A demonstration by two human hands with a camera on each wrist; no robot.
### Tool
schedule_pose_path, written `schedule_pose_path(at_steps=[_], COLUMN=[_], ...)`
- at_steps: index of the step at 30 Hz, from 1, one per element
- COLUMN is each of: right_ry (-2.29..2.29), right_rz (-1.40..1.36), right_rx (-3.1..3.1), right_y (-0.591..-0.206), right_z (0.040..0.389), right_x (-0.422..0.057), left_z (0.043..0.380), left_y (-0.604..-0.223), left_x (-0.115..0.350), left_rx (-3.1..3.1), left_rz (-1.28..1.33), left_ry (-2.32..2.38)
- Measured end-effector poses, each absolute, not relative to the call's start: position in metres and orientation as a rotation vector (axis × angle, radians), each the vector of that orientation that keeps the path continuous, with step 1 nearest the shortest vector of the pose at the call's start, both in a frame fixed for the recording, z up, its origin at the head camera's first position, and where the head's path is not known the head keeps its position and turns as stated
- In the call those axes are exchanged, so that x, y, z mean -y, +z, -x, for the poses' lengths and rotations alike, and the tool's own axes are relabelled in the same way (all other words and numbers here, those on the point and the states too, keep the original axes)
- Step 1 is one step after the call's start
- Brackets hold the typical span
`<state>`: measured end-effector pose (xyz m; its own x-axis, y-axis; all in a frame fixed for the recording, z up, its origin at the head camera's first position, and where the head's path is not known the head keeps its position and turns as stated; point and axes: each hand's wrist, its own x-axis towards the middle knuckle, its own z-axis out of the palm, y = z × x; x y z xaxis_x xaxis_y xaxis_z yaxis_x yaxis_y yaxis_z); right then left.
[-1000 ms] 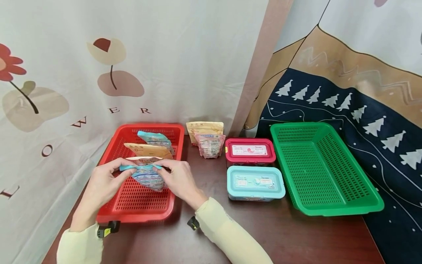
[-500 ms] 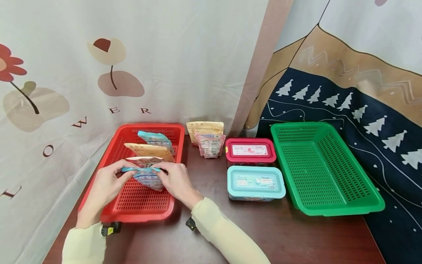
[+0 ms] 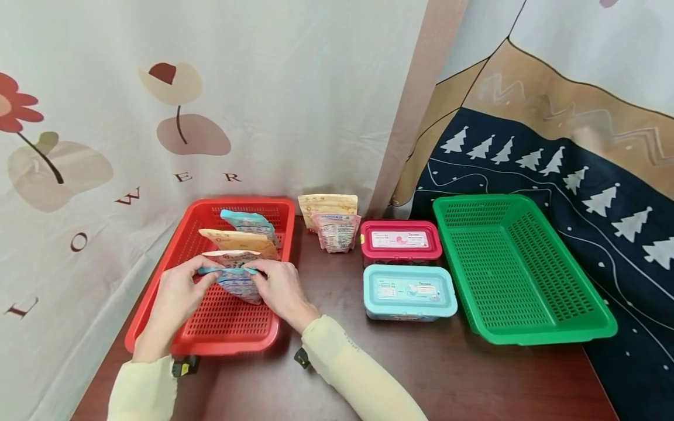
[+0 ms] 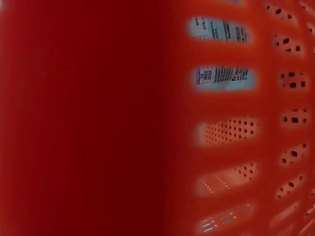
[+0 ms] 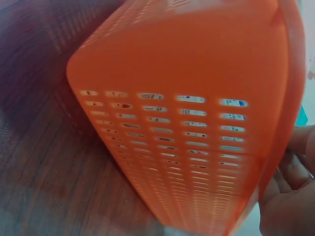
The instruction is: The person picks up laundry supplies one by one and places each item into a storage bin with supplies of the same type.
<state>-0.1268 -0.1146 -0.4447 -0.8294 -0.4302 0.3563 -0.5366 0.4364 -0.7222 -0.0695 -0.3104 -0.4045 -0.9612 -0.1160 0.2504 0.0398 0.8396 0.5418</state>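
A dark reddish-brown table is carrying everything, its wood grain showing in the right wrist view and a soft sheen lying near its front edge. Behind it, a whitish curtain is hanging with printed flowers and the letters L, O, W, E and R; on the right, a printed cloth is showing white trees on navy beneath tan mountains.

A red basket is standing on the left of the table. Over it, the left hand and right hand are holding a blue-topped pouch, each grip closed, thumb against fingers, on one end of its top edge. The pouch is hanging within the basket, just in front of a pale-topped pouch; a tan pouch and another blue pouch are standing farther back. The left wrist view is showing mostly blurred red basket wall, with printed packaging visible through slots.

Near the table's middle, a pink pouch is standing before a cream pouch. Beside them, a pink-lidded box is sitting behind a blue-lidded box, and a green basket is resting to their right.
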Motion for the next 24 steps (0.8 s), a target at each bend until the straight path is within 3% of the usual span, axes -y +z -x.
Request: schedule_pose_path(at_steps=[10,24], right_ry=[1.284,1.351], right_rz=[-0.904,-0.866], right_rx=[2.53,2.642], right_y=[-0.4464,-0.4446], right_z=[0.1267,0.1197], right_x=[0.1174,0.1159], left_z=[0.0685,0.0658], left_y=[-0.405,-0.4016], left_x=[0.3083,0.3117], left_rx=[2.703,2.77], left_rz=[-0.122,-0.017], left_ry=[-0.776,-0.815])
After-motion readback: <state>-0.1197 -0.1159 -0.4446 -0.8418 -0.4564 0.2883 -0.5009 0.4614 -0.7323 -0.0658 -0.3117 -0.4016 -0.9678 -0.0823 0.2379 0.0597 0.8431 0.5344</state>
